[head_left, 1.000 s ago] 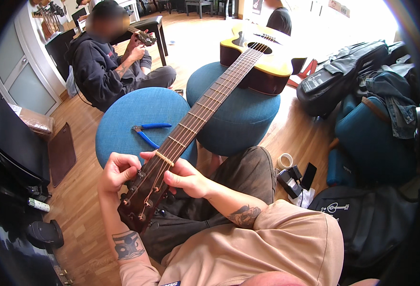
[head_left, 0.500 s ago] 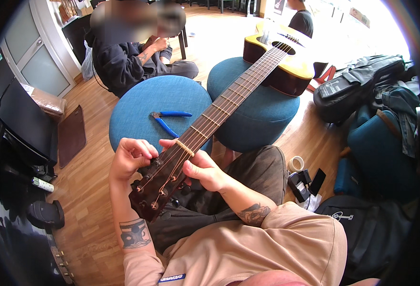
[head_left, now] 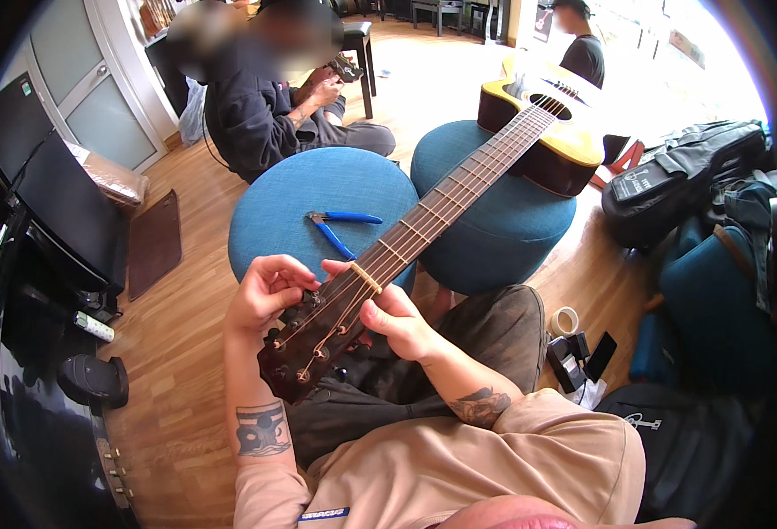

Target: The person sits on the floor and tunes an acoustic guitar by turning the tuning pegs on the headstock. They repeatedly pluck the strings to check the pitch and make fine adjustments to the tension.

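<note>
An acoustic guitar with a yellow top (head_left: 565, 145) and dark sides lies strings up, its body on a blue round stool (head_left: 494, 247), its neck reaching toward me. My left hand (head_left: 269, 291) has its fingertips pinched on a tuning peg (head_left: 312, 300) at the left edge of the dark headstock (head_left: 291, 361). My right hand (head_left: 393, 322) grips the neck near the pale nut, thumb on the near side and fingertips partly hidden beneath. Blue-handled cutters (head_left: 353, 217) lie on the nearer blue stool (head_left: 265, 203), just beyond the headstock.
A seated person in a dark hoodie (head_left: 256, 132) handles an instrument; another person (head_left: 582, 66) is farther back. Gig bags (head_left: 653, 185) and blue seats (head_left: 706, 309) fill the right side. Tape (head_left: 565, 319) and small devices (head_left: 565, 361) lie on the floor. Black glossy furniture (head_left: 44, 353) lines the left.
The whole scene, my hands and guitar included, has shifted rightward in the picture as the camera moved. My left fingers have moved slightly at the peg; my right hand keeps its grip.
</note>
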Motion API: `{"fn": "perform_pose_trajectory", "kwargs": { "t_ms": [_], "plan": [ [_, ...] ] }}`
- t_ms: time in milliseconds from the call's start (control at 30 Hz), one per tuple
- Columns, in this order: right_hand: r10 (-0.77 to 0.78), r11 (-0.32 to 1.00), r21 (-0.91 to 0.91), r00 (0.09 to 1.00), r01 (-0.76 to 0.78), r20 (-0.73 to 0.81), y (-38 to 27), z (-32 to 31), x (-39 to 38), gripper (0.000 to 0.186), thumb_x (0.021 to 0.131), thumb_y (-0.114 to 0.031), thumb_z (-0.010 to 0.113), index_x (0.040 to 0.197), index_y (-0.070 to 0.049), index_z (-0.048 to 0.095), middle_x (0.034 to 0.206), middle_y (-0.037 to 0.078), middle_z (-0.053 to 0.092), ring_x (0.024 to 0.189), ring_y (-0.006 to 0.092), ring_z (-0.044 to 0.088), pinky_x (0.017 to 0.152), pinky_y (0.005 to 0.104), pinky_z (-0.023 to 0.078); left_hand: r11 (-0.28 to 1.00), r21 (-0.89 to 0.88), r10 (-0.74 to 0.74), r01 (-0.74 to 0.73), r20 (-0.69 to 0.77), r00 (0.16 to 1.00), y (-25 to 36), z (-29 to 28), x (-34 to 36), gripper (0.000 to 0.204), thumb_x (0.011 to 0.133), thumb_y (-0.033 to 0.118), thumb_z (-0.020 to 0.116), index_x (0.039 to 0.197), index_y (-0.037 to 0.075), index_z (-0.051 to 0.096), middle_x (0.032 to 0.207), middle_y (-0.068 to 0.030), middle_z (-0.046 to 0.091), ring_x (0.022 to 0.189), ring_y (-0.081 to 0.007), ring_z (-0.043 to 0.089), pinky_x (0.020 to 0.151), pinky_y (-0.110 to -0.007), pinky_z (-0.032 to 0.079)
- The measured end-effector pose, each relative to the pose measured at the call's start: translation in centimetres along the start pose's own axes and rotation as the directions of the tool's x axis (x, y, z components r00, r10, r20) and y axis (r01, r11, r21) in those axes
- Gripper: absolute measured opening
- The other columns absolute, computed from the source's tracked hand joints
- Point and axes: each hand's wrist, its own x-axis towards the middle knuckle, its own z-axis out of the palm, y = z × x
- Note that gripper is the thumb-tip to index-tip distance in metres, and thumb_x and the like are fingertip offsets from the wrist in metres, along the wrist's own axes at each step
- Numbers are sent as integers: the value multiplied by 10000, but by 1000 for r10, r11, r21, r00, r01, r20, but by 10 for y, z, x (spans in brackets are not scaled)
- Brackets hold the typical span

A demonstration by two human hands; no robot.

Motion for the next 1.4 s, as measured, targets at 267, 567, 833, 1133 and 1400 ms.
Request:
{"fn": "perform_pose_trajectory", "kwargs": {
  "t_ms": [267, 567, 833, 1133, 1400],
  "plan": [
    [3, 1000, -1, 1000, -3, -11, -1, 1, -1, 715, 981, -384, 595, 1523, -27, 295, 1237, 34, 590, 819, 43, 544, 588, 182, 417, 924, 276, -293, 263, 74, 953, 26, 9, 19, 116, 921, 152, 691, 852, 68, 650, 811, 52, 641, 732, -23, 566, 591, -178, 442],
    [-17, 1000, -22, 999, 16, -51, 2, 3, 0, 738, 981, -400, 596, 1523, -6, 288, 1138, 19, 622, 827, 41, 553, 592, 187, 432, 984, 174, -68, 43, 140, 988, 15, -6, 4, 207, 878, 139, 747, 979, -35, 697, 905, -58, 711, 805, -105, 658, 728, -242, 531],
    [-32, 998, -58, 997, 28, -65, 1, 2, 1, 731, 981, -391, 592, 1518, 5, 293, 1138, 21, 622, 822, 49, 561, 587, 189, 437, 942, 259, -241, 216, 69, 968, 20, 1, 11, 162, 915, 200, 718, 916, 39, 707, 805, 9, 669, 725, -60, 603, 603, -215, 453],
    [-32, 997, -66, 995, 26, -97, -1, 7, 3, 718, 985, -394, 582, 1515, 1, 303, 1147, 22, 617, 806, 51, 556, 578, 189, 435, 999, 23, 23, -27, 164, 986, 3, -4, 1, 126, 888, 15, 694, 1007, -20, 713, 937, -53, 707, 862, -112, 656, 758, -253, 534],
    [-65, 995, -84, 995, 58, -79, 0, 6, 2, 738, 983, -431, 580, 1512, 5, 307, 1113, 23, 628, 770, 49, 555, 572, 189, 433, 991, 106, -101, 83, 172, 980, 5, -11, 6, 229, 905, 194, 738, 983, -21, 725, 891, -47, 707, 776, -97, 637, 713, -237, 520]
  ]
}}
